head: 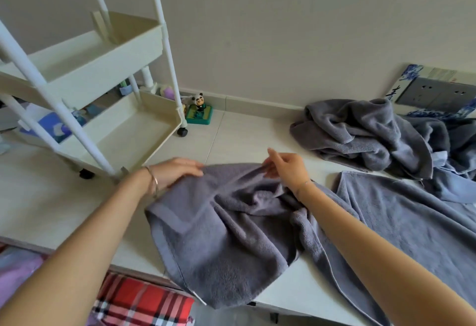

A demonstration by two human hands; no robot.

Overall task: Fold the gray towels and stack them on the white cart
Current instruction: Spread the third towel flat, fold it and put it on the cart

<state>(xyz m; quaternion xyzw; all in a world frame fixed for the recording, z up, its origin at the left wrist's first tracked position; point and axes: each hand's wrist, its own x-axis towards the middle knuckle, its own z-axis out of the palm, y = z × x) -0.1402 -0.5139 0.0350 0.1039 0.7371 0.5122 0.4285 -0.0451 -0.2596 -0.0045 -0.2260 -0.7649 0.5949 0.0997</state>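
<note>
Towel: a rumpled gray towel lies on the near part of the table, its near end hanging over the front edge.
Surface: a pale table against a plain light wall.
Cart: the white cart stands on the table at the left, just beyond the towel; two trays and two casters show.
Towel count: one in hand, a second towel spread just to its right, and a crumpled heap behind that one; how many are in the heap cannot be told.
Left hand: the left hand has its fingers closed over the towel's far edge.
Right hand: the right hand pinches the same edge between thumb and fingers, index finger raised.
Other: one panda by the wall; one plaid cloth below the table.
</note>
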